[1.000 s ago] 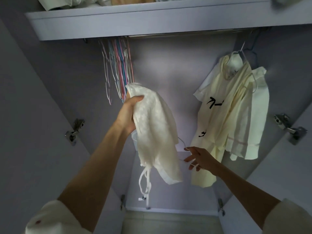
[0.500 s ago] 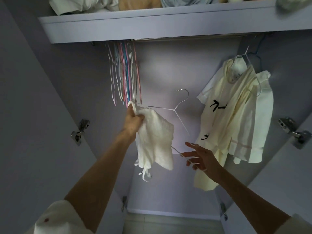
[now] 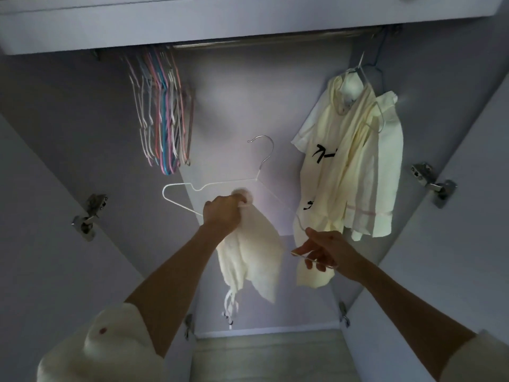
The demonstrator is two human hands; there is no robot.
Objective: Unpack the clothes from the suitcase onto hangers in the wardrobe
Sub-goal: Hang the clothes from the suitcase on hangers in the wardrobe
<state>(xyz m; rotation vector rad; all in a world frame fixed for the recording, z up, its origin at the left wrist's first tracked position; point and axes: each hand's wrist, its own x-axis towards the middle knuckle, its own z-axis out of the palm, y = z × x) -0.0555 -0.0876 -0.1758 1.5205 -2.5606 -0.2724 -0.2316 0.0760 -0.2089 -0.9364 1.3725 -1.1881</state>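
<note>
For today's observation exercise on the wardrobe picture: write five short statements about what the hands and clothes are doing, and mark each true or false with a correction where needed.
1. The left hand grips a white garment. True.
2. The white wire hanger already hangs from the rail. False: it is held below the rail, hook free.
3. The right hand holds one end of that hanger. True.
4. The empty coloured hangers hang on the right. False: they hang on the left.
5. The cream clothes lie folded on the floor. False: they hang on hangers.
</note>
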